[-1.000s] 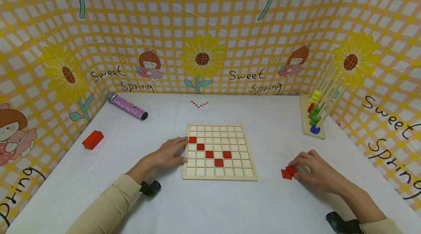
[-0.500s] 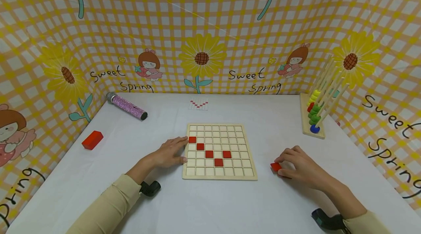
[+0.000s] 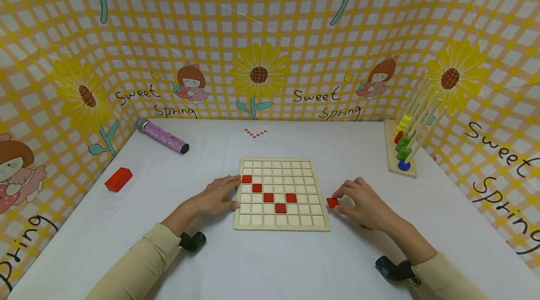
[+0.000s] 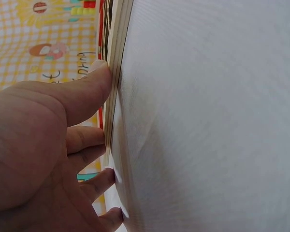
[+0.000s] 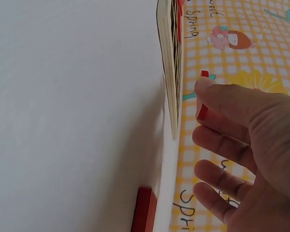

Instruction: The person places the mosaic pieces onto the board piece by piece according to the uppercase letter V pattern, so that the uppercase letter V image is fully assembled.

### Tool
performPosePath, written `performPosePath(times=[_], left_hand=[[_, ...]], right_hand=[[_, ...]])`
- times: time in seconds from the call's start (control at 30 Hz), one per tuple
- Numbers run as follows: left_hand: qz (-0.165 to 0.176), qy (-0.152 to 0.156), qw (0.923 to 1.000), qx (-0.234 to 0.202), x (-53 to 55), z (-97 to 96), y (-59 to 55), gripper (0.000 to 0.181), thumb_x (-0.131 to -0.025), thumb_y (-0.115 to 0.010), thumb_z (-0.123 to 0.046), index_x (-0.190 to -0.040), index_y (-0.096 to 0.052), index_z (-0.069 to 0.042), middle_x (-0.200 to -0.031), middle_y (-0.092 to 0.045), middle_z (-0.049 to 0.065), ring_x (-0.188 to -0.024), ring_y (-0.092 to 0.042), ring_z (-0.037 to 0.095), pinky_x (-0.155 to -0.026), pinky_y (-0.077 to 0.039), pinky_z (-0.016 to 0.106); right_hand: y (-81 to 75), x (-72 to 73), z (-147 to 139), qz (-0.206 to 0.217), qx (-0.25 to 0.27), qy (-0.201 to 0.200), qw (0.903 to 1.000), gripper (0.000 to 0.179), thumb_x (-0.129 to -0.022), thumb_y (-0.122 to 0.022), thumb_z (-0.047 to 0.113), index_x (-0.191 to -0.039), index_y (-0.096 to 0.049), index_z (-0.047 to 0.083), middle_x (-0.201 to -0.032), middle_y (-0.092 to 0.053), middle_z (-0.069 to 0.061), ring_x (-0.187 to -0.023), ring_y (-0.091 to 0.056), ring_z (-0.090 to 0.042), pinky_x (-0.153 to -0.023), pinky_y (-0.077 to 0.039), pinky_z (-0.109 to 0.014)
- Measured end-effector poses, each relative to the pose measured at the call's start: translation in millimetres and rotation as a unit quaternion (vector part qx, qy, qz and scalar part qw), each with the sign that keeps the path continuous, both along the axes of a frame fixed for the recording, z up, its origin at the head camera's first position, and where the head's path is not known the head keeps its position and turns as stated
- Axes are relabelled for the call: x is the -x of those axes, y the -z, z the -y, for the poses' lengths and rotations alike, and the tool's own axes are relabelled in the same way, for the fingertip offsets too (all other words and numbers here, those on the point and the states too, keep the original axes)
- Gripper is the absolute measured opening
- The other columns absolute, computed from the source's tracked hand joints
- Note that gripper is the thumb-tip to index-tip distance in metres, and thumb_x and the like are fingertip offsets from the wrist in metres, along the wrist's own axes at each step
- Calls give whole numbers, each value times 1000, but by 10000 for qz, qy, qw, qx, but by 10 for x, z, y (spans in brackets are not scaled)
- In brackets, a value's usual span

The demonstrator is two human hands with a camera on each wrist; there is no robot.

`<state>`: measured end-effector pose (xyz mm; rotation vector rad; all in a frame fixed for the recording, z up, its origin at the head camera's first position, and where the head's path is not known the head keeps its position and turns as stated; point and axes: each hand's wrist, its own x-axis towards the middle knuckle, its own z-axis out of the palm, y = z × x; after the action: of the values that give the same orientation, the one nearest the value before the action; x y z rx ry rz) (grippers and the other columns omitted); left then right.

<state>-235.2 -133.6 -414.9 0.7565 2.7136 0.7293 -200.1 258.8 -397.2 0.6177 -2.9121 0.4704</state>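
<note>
A wooden grid board [image 3: 276, 228] lies flat on the table, several of its cells filled with red square tiles [image 3: 280, 208] in a slanting V-like line. Along the board's left edge rests my left hand [image 3: 217, 195], fingers extended and thumb apart; the left wrist view shows its thumb [image 4: 94, 87] against the board's side. Just off the right edge, my right hand [image 3: 364, 204] pinches a red square tile [image 3: 332, 202] between thumb and fingers. Another red tile [image 5: 144, 211] lies on the table below that hand, mostly hidden in the head view.
Behind the board lies a small card [image 3: 255, 134] with a red pattern on a grid. A glittery microphone [image 3: 164, 136] and a red block [image 3: 119, 179] lie at the left. At the back right stands a wooden peg stand [image 3: 392, 150] with coloured beads.
My right hand has picked up a red tile from the right of the table and carried it left to the board's right edge. The left hand has stayed in place.
</note>
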Motion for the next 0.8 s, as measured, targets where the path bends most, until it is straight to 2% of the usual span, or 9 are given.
performPosePath(times=[0.43,0.8], left_hand=[[-8,5,10000,31,28,3,38,70,-91,-61,-30,-148,-28,-4,-157,-23,12,-144,-18,38,-114,-16,60],[47,-34,10000,10,19,-2,22,70,-91,-61,-29,-148,-29,-4,-157,-23,13,-144,-17,38,-114,-15,60]], right_hand=[[7,180,303,-79,33,50,10000,25,-75,-79,24,-94,-72,10,-94,-66,-1,-90,-45,-19,-74,-37,-31],[26,312,490,178,125,14,9998,26,-77,-77,26,-97,-71,10,-99,-66,-2,-90,-43,-19,-74,-34,-30]])
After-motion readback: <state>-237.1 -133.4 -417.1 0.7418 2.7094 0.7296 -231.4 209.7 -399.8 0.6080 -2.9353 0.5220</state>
